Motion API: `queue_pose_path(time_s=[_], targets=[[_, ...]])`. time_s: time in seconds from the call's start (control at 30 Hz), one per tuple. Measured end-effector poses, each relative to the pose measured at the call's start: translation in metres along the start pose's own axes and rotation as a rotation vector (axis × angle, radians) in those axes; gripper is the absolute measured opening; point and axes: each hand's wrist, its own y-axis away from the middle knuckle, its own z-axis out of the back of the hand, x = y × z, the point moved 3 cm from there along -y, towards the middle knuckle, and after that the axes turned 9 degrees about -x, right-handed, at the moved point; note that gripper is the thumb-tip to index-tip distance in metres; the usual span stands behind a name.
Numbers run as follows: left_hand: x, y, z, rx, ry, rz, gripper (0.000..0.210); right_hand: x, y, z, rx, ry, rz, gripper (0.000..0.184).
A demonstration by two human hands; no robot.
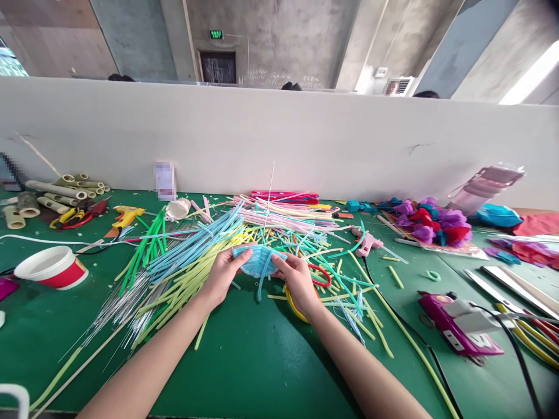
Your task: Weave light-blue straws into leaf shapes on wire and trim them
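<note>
Between my two hands is a light-blue piece made of pipe cleaners point(258, 262), its rows packed side by side into a curved shape. My left hand point(222, 276) pinches its left end, thumb on top. The right end sits between the thumb and fingers of my right hand point(297, 282). A loose blue strand hangs from the lower edge. A thin pale wire point(271, 195) rises just behind; I cannot tell whether it joins the piece. Scissors with yellow and orange handles point(297, 305) lie partly hidden beside my right hand.
Blue pipe cleaners point(196, 241) and yellow-green pipe cleaners point(186, 291) spread across the green table point(262, 372). On the left stand a paper cup point(52, 267) and a yellow glue gun point(127, 216). Rightward are a pink glue gun point(369, 243), a purple power strip point(458, 331) and cables. A white partition point(279, 137) closes the back.
</note>
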Motion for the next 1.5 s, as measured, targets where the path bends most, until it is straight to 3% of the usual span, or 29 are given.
queue_pose_path(time_s=[0.23,0.47,0.73,0.87,1.07,1.5], targets=[[-0.002,0.004,-0.004,0.064,0.029,0.039,0.039,-0.003,-0.002,0.002,-0.048,-0.02,0.04,0.04],[-0.004,0.005,-0.003,0.0,-0.027,0.027,0.039,-0.004,-0.001,0.0,-0.022,0.043,0.069,0.042],[0.008,0.003,-0.001,0.018,-0.023,0.103,0.042,-0.01,0.0,0.001,-0.046,0.179,0.119,0.041],[0.007,0.003,-0.003,0.026,0.027,0.16,0.043,-0.011,-0.001,0.001,-0.044,0.16,0.122,0.042],[0.006,0.003,-0.004,0.0,0.025,0.1,0.041,-0.011,-0.002,0.0,-0.059,0.105,0.073,0.046],[0.01,0.0,-0.002,-0.024,0.04,0.143,0.041,-0.015,-0.003,0.001,-0.051,0.075,0.073,0.044]])
